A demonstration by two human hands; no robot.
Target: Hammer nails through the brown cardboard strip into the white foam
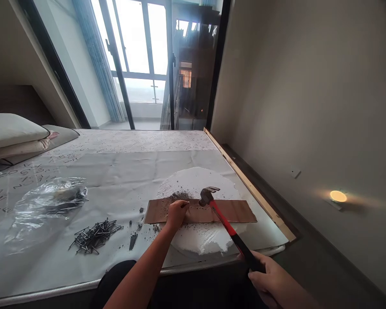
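Observation:
My right hand is wrapped round the black grip of a claw hammer with a red and black handle. Its metal head hangs above a reddish-brown board, right of my left hand. My left hand rests at the board with thumb and fingertips pinched on what looks like a thin nail, mostly hidden by the fingers. Rows of small nail heads or holes dot the board on both sides of that hand. Grey crumbs lie along its far edge.
The board lies on a white round patch over a grey sheet. To the left are a pile of nails, a few loose nails and a clear plastic bag. A wooden strip edges the right side.

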